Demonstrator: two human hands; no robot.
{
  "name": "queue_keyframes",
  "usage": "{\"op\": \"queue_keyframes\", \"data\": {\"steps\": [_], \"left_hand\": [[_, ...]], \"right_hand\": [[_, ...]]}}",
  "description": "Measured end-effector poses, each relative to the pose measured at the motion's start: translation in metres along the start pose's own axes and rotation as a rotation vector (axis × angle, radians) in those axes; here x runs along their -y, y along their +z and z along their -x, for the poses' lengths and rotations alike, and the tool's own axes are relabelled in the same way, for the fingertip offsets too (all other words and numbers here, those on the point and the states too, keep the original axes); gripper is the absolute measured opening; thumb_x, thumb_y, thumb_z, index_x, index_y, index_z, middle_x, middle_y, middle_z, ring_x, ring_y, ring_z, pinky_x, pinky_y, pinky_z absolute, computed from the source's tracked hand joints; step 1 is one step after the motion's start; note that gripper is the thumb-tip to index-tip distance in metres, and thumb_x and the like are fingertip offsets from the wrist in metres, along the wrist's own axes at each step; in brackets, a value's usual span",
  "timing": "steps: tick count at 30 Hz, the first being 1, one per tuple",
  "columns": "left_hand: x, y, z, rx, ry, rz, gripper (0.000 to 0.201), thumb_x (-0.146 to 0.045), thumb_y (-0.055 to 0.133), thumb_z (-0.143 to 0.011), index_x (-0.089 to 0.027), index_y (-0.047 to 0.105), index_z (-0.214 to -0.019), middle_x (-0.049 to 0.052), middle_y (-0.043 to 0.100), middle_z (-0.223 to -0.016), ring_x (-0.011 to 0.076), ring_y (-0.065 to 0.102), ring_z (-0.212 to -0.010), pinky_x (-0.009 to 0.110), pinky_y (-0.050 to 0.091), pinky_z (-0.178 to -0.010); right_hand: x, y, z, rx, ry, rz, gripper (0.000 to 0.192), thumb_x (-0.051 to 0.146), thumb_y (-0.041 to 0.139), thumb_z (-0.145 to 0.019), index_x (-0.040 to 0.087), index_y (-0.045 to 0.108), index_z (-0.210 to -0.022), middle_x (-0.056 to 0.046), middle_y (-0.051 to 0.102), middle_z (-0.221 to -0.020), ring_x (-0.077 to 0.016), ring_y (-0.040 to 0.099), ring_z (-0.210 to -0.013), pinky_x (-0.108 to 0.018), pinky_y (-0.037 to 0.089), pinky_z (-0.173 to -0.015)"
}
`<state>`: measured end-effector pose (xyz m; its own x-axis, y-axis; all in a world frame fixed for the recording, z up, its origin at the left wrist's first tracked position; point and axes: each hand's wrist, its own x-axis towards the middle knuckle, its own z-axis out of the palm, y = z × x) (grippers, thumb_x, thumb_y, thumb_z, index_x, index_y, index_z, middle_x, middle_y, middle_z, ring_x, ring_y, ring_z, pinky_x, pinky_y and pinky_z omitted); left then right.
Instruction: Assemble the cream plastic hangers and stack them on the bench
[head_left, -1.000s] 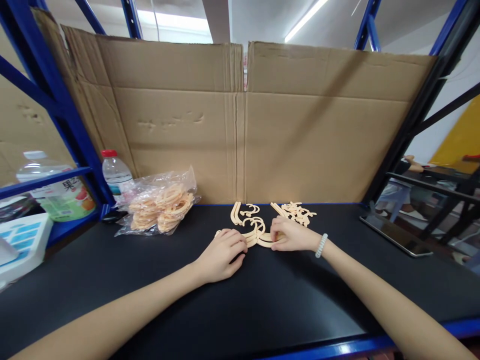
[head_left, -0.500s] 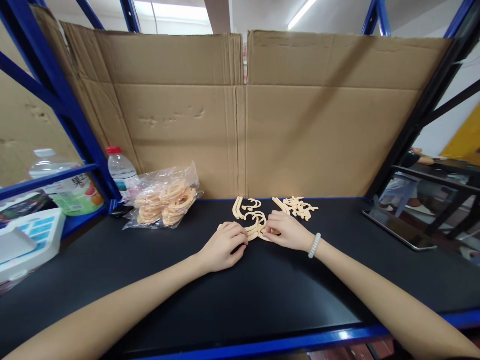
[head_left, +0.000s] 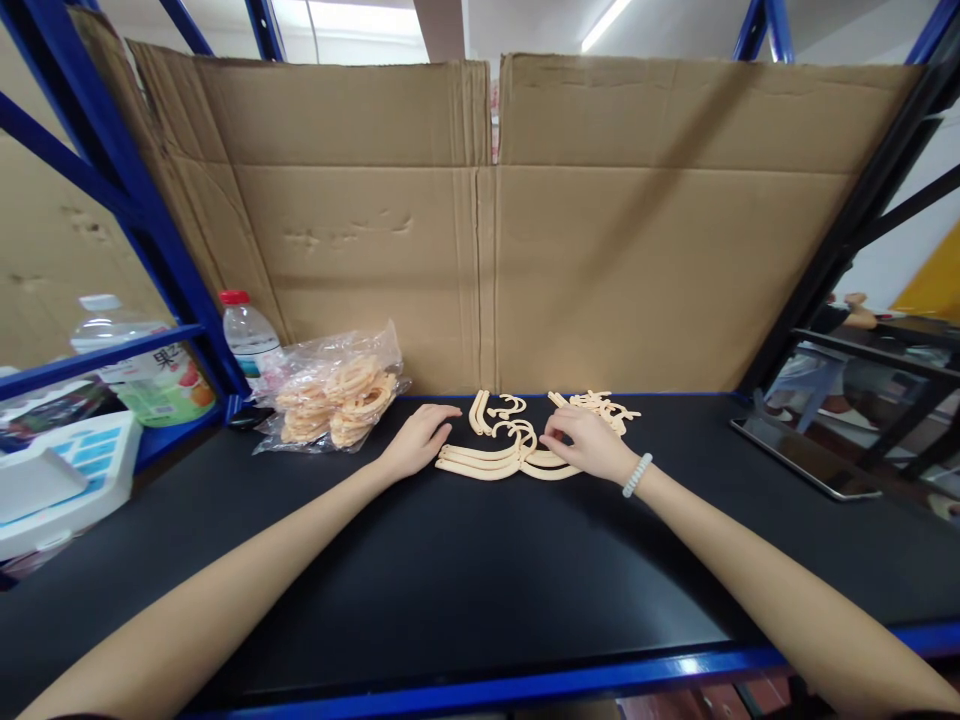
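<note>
Pale hangers [head_left: 480,465] on a black desk [head_left: 465,570]; clock directions are taken from the hangers, with twelve pointing away from the person. The hangers lie nested at the centre, their arms spread toward nine and three and their curved hooks toward twelve. The left hand [head_left: 414,440] is at nine, just beside the arm ends, thumb and fingers apart, with nothing visible in its grasp. The right hand [head_left: 591,442] is at three, fingers curled over the opposite arms; whether they grip cannot be told. A bracelet [head_left: 637,475] circles the right wrist. Loose pieces lie beyond: curved strips [head_left: 480,413] at eleven, hooks [head_left: 512,404] at twelve, and a jumbled pile [head_left: 604,405], partly behind the right hand, at two. At ten, a clear bag [head_left: 341,395] of similar pale pieces sits near a red-capped bottle [head_left: 251,340]. A phone [head_left: 806,460] lies at three, near the black frame [head_left: 817,270]. Cardboard [head_left: 637,250] stands upright at twelve.
</note>
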<state>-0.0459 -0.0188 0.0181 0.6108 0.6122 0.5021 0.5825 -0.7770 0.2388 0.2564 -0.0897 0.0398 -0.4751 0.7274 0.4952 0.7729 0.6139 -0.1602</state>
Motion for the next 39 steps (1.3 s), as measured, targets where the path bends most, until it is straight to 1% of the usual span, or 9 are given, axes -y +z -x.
{"op": "queue_keyframes", "data": {"steps": [4,8,12,15,20,25,28,31,39], "left_hand": [[0.018,0.009,-0.003,0.066,0.027,0.006,0.036,-0.017,0.038,-0.091,-0.018,0.053,-0.123,0.009,0.06,-0.124,0.0222,0.051,-0.117,0.044,0.041,-0.101],[0.024,0.014,-0.005,0.123,0.043,0.008,0.042,-0.013,0.039,-0.09,-0.021,0.05,-0.129,0.007,0.056,-0.132,0.0221,0.047,-0.124,0.044,0.039,-0.104],[0.024,0.014,-0.005,0.179,0.029,0.002,0.048,-0.011,0.037,-0.09,-0.025,0.045,-0.135,0.004,0.051,-0.139,0.0241,0.039,-0.132,0.047,0.037,-0.105],[0.024,0.014,-0.004,0.217,0.022,-0.004,0.051,-0.011,0.036,-0.09,-0.028,0.041,-0.138,0.003,0.046,-0.143,0.0258,0.033,-0.136,0.049,0.036,-0.106],[0.025,0.012,-0.003,0.274,0.056,-0.008,0.061,-0.005,0.038,-0.086,-0.034,0.038,-0.139,-0.002,0.038,-0.148,0.0268,0.025,-0.139,0.051,0.03,-0.108],[0.024,0.011,-0.004,0.291,0.071,-0.01,0.067,0.0,0.039,-0.079,-0.034,0.042,-0.137,0.001,0.043,-0.146,0.0263,0.036,-0.133,0.05,0.032,-0.106],[0.021,0.01,-0.005,0.264,0.082,-0.001,0.058,-0.003,0.038,-0.083,-0.029,0.048,-0.133,0.006,0.046,-0.141,0.0242,0.042,-0.127,0.045,0.034,-0.105],[0.018,0.009,-0.005,0.22,0.077,0.016,0.047,-0.007,0.037,-0.087,-0.023,0.054,-0.128,0.01,0.05,-0.13,0.0232,0.047,-0.119,0.041,0.038,-0.1],[0.017,0.009,-0.005,0.125,0.019,0.135,0.024,-0.018,0.046,-0.087,-0.021,0.064,-0.103,0.008,0.051,-0.106,0.0223,0.051,-0.101,0.039,0.041,-0.094]], "right_hand": [[-0.01,0.0,-0.013,0.023,0.058,-0.004,0.013,0.019,0.052,-0.087,0.017,0.06,-0.077,-0.003,0.062,-0.072,-0.0161,0.055,-0.068,-0.027,0.041,-0.065],[-0.024,0.005,-0.039,0.104,0.067,0.014,0.012,0.012,0.051,-0.085,0.017,0.063,-0.085,-0.002,0.066,-0.076,-0.0134,0.058,-0.066,-0.024,0.043,-0.063],[-0.038,0.018,-0.069,0.208,0.035,0.096,0.012,0.009,0.056,-0.083,0.016,0.066,-0.086,-0.004,0.067,-0.08,-0.0161,0.06,-0.076,-0.027,0.045,-0.071],[-0.044,0.031,-0.087,0.291,0.006,0.161,0.008,0.018,0.057,-0.088,0.015,0.064,-0.09,-0.004,0.065,-0.089,-0.0173,0.061,-0.085,-0.033,0.048,-0.079],[-0.048,0.044,-0.098,0.387,-0.024,0.243,0.018,0.03,0.055,-0.093,0.015,0.062,-0.098,-0.005,0.063,-0.102,-0.0171,0.061,-0.09,-0.037,0.051,-0.081],[-0.047,0.046,-0.099,0.404,-0.067,0.276,0.016,0.029,0.056,-0.092,0.015,0.063,-0.092,-0.005,0.064,-0.099,-0.0174,0.06,-0.091,-0.038,0.049,-0.083],[-0.046,0.042,-0.099,0.37,-0.079,0.261,0.012,0.023,0.06,-0.087,0.014,0.064,-0.08,-0.006,0.066,-0.09,-0.019,0.06,-0.089,-0.034,0.046,-0.082],[-0.047,0.033,-0.098,0.281,-0.036,0.223,0.009,0.017,0.061,-0.081,0.015,0.064,-0.074,-0.008,0.067,-0.084,-0.0211,0.061,-0.087,-0.029,0.041,-0.076],[-0.055,0.012,-0.086,-0.113,0.299,0.018,0.01,0.02,0.053,-0.081,0.019,0.062,-0.084,-0.002,0.065,-0.068,-0.0176,0.06,-0.066,-0.026,0.037,-0.062]]}}
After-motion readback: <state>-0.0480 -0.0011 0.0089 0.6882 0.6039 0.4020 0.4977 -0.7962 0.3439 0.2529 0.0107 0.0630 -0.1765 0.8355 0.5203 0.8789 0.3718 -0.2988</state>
